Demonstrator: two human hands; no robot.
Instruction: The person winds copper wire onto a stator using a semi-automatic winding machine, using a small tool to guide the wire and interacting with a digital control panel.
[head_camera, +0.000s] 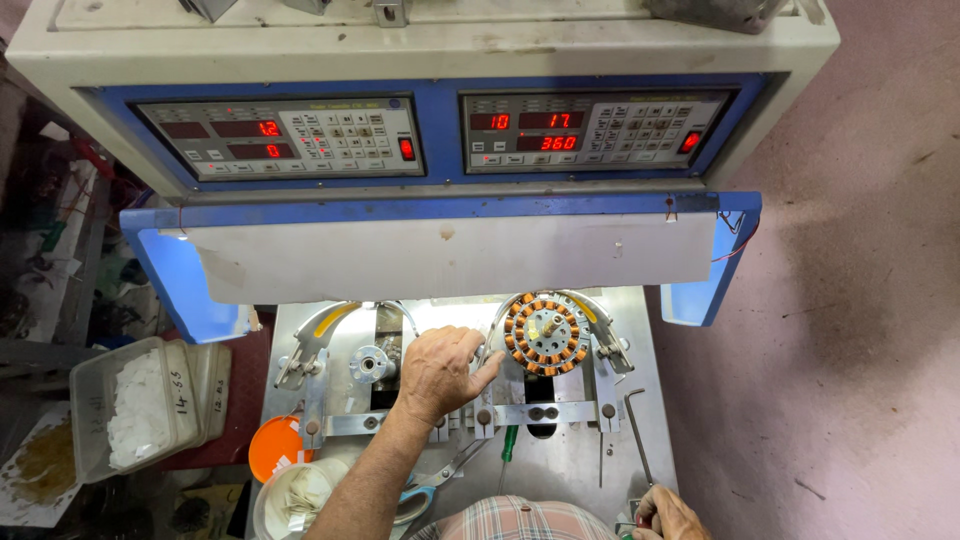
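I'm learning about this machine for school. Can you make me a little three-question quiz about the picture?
1. True or false: the left hand rests on the metal table beside the copper coil ring.
2. What colour is the round lid at the table's left edge? A orange, B green, C black.
3. Fill in: the clear box holds small ___ pieces.

Key: 1 true; 2 A; 3 white.

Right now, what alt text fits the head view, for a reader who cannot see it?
A person's left hand rests on a winding machine's metal bed beside a copper-wound stator. The right hand is at the frame's bottom edge. Above sit two keypad panels.
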